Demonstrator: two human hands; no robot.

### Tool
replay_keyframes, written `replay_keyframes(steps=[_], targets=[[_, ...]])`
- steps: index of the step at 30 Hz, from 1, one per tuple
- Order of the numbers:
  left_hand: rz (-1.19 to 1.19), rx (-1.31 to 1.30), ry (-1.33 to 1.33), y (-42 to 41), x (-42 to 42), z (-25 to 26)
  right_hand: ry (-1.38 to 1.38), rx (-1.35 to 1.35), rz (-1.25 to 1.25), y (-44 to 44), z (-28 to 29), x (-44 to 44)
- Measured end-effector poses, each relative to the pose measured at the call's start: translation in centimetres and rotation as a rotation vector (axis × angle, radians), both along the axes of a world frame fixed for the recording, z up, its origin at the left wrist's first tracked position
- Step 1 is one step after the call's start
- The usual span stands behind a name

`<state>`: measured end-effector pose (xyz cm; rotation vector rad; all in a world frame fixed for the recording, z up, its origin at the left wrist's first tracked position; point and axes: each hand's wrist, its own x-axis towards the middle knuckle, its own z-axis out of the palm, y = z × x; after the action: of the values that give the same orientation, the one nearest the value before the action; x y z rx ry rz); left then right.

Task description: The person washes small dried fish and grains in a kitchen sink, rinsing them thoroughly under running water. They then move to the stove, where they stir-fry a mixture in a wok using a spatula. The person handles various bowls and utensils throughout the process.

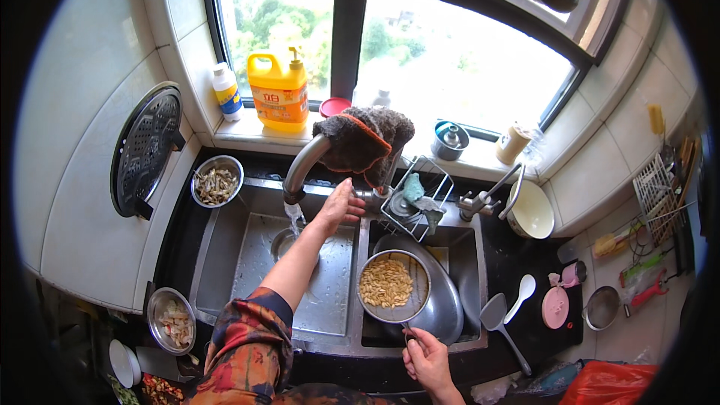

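My right hand is closed on the thin handle of a round metal strainer, which holds pale seeds or nuts over the right sink basin. My left hand reaches to the base of the faucet, fingers apart beside the lever; whether it touches the lever I cannot tell. Water runs from the curved faucet spout into the left basin, where a small metal bowl is partly hidden by my left forearm. A dark cloth is draped over the faucet.
A large metal pan lies in the right basin. A wire rack with sponges stands behind it. Metal bowls of food sit at the left, one beside the basin, one nearer. A grey spatula and white spoon lie right.
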<state>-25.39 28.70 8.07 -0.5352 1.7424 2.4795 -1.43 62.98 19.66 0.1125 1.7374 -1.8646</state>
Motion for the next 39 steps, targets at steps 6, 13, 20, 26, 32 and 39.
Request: replay_keyframes(steps=[6, 13, 20, 26, 32, 39], targets=[[0.142, 0.197, -0.023, -5.5, 4.5, -3.1, -0.005, -0.025, -0.027, -0.4, 0.0, 0.1], [0.252, -0.961, -0.612, -11.9, 15.3, -12.3, -0.029, -0.006, -0.057, -0.9, -0.4, 0.3], [0.453, -0.661, -0.880, -10.0, 15.7, -20.8, 0.010, 0.048, 0.011, -1.9, -0.8, 0.3], [0.406, -0.392, -0.828, -11.7, 14.7, -21.9, 0.023, 0.042, 0.027, -2.0, -0.7, 0.5], [0.056, -0.179, -0.642, -14.2, 15.5, -16.8, 0.031, -0.007, 0.004, -1.7, -0.2, 1.0], [0.154, -1.071, -0.389, -12.0, 13.7, -4.5, 0.018, -0.010, 0.008, -1.5, 1.0, 1.2]])
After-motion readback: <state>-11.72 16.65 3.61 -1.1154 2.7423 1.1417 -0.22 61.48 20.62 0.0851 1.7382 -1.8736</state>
